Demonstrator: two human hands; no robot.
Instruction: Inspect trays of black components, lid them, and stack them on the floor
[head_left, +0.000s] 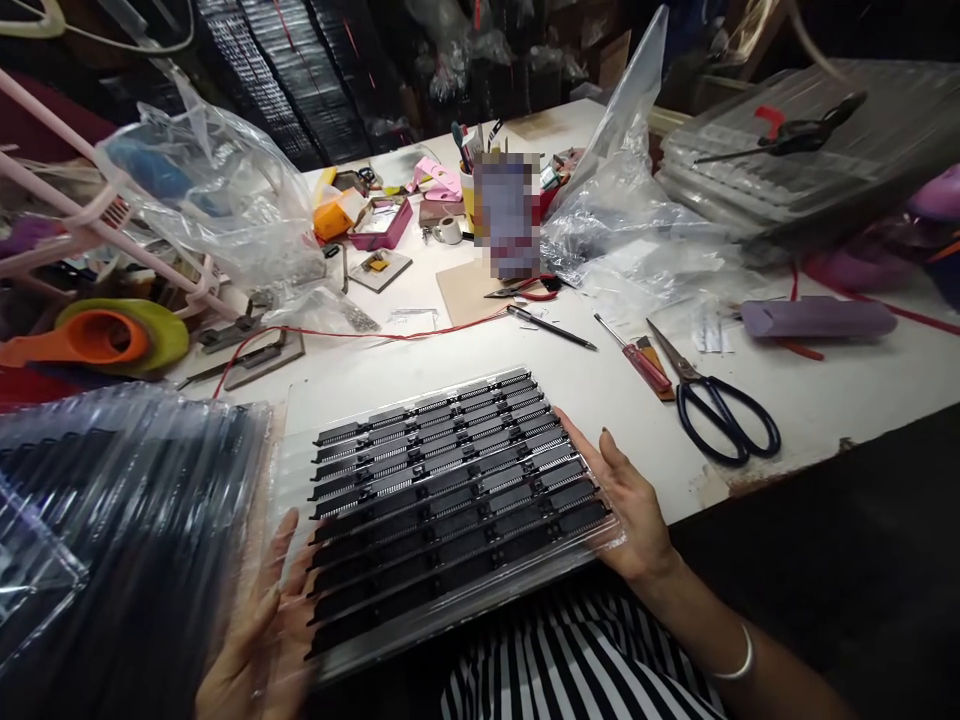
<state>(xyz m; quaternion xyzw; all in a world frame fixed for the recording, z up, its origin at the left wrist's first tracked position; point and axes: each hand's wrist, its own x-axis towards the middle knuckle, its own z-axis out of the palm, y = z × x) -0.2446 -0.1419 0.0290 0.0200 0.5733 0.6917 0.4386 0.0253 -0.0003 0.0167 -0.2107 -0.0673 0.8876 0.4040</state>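
Left hand (262, 620) and right hand (636, 512) grasped opposite edges of a clear tray (390, 635) of black parts (454, 495) (probably light, bendy, slick), seemingly the safest hold.

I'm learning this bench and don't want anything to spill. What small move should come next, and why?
Probably ease the clear tray forward over the table, with both sides supported. The left hand and right hand hold its sides, it carries rows of black parts, and its near edge juts toward the striped cloth, while white tabletop shows just beyond its far edge.
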